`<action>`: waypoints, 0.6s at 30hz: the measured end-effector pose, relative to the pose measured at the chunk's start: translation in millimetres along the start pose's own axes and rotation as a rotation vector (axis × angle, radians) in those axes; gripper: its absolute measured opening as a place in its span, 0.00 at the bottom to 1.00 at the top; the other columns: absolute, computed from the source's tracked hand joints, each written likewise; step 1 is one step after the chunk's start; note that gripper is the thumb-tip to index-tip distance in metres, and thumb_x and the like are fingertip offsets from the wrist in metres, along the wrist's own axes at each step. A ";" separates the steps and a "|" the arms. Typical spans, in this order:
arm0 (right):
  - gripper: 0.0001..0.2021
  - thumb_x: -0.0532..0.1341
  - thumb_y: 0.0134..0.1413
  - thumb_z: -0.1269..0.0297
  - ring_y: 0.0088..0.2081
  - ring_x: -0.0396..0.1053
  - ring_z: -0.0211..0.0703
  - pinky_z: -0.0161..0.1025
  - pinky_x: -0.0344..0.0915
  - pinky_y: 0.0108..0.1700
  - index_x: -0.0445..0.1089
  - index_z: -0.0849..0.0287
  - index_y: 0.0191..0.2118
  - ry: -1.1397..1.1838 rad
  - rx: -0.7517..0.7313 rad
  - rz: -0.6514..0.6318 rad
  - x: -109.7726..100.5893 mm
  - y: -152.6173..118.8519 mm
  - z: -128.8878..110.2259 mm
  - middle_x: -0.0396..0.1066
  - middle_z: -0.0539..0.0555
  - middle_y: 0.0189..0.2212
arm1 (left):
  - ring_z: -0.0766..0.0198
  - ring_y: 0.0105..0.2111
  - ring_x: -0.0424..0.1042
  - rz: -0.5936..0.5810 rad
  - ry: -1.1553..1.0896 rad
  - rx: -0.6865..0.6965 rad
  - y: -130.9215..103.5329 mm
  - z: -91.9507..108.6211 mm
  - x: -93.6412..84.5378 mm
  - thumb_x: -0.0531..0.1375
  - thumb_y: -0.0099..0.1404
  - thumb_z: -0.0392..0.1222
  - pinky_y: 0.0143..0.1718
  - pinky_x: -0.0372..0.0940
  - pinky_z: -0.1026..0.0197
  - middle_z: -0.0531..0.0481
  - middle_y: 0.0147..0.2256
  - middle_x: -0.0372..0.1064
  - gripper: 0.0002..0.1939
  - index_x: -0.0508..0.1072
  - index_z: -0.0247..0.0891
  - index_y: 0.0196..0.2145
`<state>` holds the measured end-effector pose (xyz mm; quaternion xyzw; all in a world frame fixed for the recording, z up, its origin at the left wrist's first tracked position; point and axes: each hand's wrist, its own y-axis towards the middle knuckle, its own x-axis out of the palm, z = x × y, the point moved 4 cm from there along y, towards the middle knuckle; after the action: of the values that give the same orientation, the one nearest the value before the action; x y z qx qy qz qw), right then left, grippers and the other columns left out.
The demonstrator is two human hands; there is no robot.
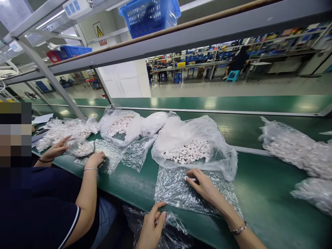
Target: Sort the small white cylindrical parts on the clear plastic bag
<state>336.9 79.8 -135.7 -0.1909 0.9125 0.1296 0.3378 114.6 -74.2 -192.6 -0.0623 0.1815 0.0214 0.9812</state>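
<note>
A small white ring-shaped plastic part (190, 178) is pinched between the thumb and fingertips of my right hand (204, 186), over a flattened clear plastic sheet or bag (171, 188). Just beyond, an opened clear bag (223, 148) holds a heap of small white plastic parts (190, 152). At the bench's front edge is my left hand (153, 226); its index finger and thumb are apart and its other fingers curl in. Something pale shows between those curled fingers, too small to make out. A crumpled clear plastic bag (178, 230) hangs below the edge beside that hand.
At my left, a co-worker's hands (95, 159) handle a small bag of white parts (82, 148). Another opened bag of parts (120, 124) lies behind. Filled bags (293, 145) rest on the green bench (259, 193) at right. A shelf with a blue basket (150, 17) runs overhead.
</note>
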 end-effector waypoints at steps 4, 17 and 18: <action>0.09 0.53 0.66 0.57 0.47 0.67 0.50 0.46 0.65 0.47 0.67 0.54 0.43 -0.076 -0.043 0.051 -2.8 -0.1 1.1 0.68 0.56 0.45 | 0.68 0.21 0.48 0.006 -0.017 0.010 2.0 -0.7 -0.9 0.49 0.71 0.58 0.25 0.43 0.63 0.60 0.19 0.45 0.26 0.70 0.34 0.51; 0.13 0.51 0.69 0.56 0.46 0.67 0.50 0.47 0.67 0.47 0.71 0.51 0.46 -0.107 -0.134 0.037 2.6 -1.4 -9.4 0.70 0.56 0.42 | 0.68 0.21 0.46 -0.010 -0.048 -0.065 0.5 5.0 -1.4 0.48 0.69 0.63 0.25 0.40 0.62 0.60 0.19 0.45 0.31 0.70 0.34 0.52; 0.14 0.51 0.69 0.55 0.46 0.67 0.50 0.47 0.67 0.47 0.71 0.52 0.46 -0.113 -0.136 0.032 2.7 -1.3 -9.4 0.70 0.56 0.42 | 0.68 0.21 0.46 -0.009 -0.047 -0.063 0.6 4.9 -1.3 0.48 0.69 0.64 0.25 0.40 0.62 0.60 0.19 0.45 0.31 0.70 0.34 0.51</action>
<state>330.2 74.5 -130.7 -0.1914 0.8840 0.2071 0.3729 115.1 -72.9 -187.6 -0.0933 0.1574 0.0241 0.9828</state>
